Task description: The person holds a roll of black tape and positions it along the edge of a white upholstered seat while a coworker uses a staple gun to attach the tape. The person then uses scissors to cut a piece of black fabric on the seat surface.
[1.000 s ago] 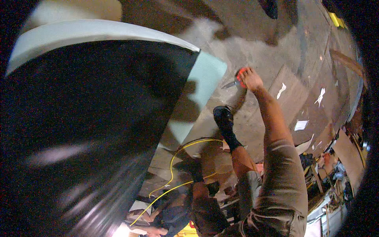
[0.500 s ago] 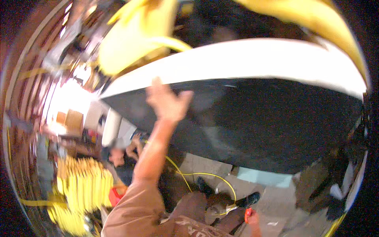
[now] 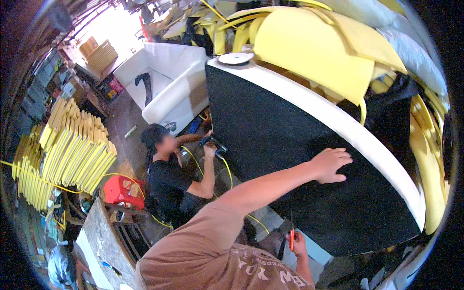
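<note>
A large piece of furniture stands before me, its broad side covered in black fabric and its long curved edge padded in white. My left hand reaches across with fingers spread, lying flat against the black fabric just below that white edge. Low down, my right hand is closed around a red-handled tool with a thin pointed blade. The blade points up beside the lower part of the fabric; its exact kind is unclear.
A co-worker crouches left, holding a hose-fed tool at the fabric's edge. Nearby are a red stool, stacked yellow foam pieces and a white sofa frame. A white disc and yellow foam sheets sit beyond.
My view has swung round, and the furniture and co-worker appear at a different angle. My left hand has gone from the white edge onto the black fabric. The right keeps the red-handled tool.
</note>
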The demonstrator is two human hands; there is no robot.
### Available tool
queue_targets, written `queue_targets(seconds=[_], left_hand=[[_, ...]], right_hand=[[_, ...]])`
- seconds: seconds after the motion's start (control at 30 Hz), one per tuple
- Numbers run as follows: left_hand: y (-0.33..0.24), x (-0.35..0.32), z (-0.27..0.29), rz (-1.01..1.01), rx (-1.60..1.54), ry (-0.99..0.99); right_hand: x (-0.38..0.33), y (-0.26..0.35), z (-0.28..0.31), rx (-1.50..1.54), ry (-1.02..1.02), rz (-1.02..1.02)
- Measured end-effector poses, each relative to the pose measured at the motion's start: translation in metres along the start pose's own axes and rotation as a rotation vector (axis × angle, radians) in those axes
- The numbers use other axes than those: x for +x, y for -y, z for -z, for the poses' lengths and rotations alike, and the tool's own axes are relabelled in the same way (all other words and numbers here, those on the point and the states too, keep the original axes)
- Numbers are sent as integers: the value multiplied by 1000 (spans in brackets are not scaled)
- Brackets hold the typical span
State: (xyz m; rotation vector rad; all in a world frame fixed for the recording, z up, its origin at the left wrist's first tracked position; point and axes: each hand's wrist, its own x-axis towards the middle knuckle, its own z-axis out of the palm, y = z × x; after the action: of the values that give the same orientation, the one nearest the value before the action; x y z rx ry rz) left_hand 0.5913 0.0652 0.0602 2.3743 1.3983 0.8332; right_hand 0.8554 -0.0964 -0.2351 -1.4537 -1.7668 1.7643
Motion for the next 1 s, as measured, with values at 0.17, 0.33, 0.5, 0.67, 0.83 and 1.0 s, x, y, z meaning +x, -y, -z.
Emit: queue_targets(seconds=[0.17, 0.33, 0.5, 0.67, 0.83, 1.0], left_hand=[[64, -118, 104, 272, -37, -375], [149, -230, 203, 719, -154, -817], [188, -314, 271, 920, -75, -933], [229, -343, 317, 953, -124, -1117], [279, -359, 318, 1031, -127, -1089], [350, -327, 361, 1049, 39, -951]], right_hand=[[27, 123, -27, -214, 111, 185], [116, 295, -83, -238, 259, 288], [199, 485, -151, -767, 171, 644], [299, 628, -210, -1245, 62, 700], [362, 663, -264, -1285, 157, 650], [381, 682, -291, -1387, 155, 674]])
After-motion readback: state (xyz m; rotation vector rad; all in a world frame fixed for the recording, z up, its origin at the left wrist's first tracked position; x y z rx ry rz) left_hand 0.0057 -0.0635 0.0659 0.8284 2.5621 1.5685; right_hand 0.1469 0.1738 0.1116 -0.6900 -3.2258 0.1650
